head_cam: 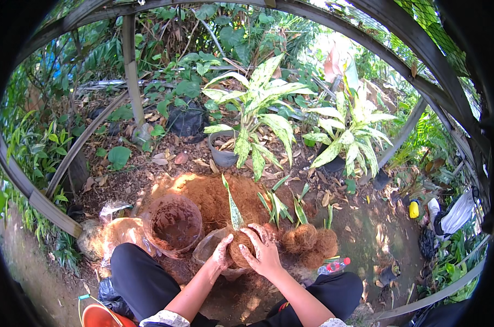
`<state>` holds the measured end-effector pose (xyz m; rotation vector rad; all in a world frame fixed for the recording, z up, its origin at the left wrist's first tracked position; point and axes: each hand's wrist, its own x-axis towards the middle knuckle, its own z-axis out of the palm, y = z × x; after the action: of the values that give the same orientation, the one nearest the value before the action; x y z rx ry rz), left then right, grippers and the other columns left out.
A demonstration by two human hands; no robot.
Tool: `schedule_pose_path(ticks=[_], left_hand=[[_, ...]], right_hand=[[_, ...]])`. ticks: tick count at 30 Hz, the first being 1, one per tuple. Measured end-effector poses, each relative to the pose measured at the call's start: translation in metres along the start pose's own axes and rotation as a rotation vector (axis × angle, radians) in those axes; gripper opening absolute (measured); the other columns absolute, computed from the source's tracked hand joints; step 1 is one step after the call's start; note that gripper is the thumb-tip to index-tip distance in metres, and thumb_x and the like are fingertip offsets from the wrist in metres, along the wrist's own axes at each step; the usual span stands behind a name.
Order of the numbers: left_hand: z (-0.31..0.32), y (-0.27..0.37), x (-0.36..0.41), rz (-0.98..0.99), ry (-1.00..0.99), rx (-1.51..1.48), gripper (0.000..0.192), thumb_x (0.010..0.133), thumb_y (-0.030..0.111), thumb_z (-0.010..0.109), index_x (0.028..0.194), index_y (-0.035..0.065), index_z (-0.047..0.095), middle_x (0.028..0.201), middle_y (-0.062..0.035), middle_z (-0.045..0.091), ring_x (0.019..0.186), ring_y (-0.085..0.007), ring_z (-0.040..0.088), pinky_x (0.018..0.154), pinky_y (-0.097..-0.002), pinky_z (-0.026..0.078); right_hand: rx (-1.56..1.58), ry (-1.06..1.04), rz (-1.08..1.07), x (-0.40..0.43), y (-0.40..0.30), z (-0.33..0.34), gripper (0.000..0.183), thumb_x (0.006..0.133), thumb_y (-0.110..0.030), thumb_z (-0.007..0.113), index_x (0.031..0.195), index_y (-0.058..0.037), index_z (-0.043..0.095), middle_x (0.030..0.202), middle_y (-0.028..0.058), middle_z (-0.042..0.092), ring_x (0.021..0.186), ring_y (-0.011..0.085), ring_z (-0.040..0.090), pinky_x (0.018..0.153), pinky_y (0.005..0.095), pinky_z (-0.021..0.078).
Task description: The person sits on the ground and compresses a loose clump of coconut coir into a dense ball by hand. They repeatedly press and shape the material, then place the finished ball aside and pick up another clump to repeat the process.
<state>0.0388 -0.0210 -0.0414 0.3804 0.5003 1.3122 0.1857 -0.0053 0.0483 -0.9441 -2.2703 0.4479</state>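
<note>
Between my palms is a ball of coconut fibre point(241, 247), with one pointed, mottled snake plant leaf point(233, 204) standing up from it. My left hand point(222, 254) presses on its left side, and my right hand point(263, 250) wraps its right side and top. Both hands are smeared with soil. Just below the ball is a translucent plastic tub point(206, 249), partly hidden by my hands. Several more fibre balls point(312, 241) with snake plant leaves point(277, 207) sprouting from them sit on the ground to the right.
A larger soil-stained bucket point(173, 225) stands left of the tub, beside a plastic bag of fibre point(124, 235). Behind lies a heap of brown coir point(214, 192). Potted dieffenbachia point(251, 110) grow farther back. A plastic bottle point(333, 266) lies by my right knee; an orange pail point(104, 316) is lower left.
</note>
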Motion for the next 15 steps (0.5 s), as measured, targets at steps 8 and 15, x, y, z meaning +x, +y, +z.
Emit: schedule_pose_path(ticks=[8,15], left_hand=[[0.013,-0.001,0.003,-0.020,0.099,-0.101,0.048,0.087,0.040,0.050,0.120,0.0056,0.051,0.114,-0.0139,0.059,0.103,-0.0278,0.058,0.092,-0.0420,0.047],[0.005,0.001,0.002,0.026,0.086,-0.243,0.045,0.084,0.034,0.051,0.115,0.0007,0.055,0.114,-0.0156,0.060,0.102,-0.0283,0.059,0.093,-0.0414,0.045]], right_hand=[[0.107,-0.054,-0.054,-0.002,0.004,0.001,0.046,0.091,-0.034,0.048,0.130,-0.0104,0.047,0.128,0.0164,0.046,0.119,0.0363,0.041,0.103,0.0448,0.0285],[0.411,0.097,-0.034,0.000,0.021,0.010,0.042,0.096,-0.031,0.039,0.126,-0.0043,0.051,0.125,0.0162,0.052,0.119,0.0340,0.044,0.104,0.0424,0.0282]])
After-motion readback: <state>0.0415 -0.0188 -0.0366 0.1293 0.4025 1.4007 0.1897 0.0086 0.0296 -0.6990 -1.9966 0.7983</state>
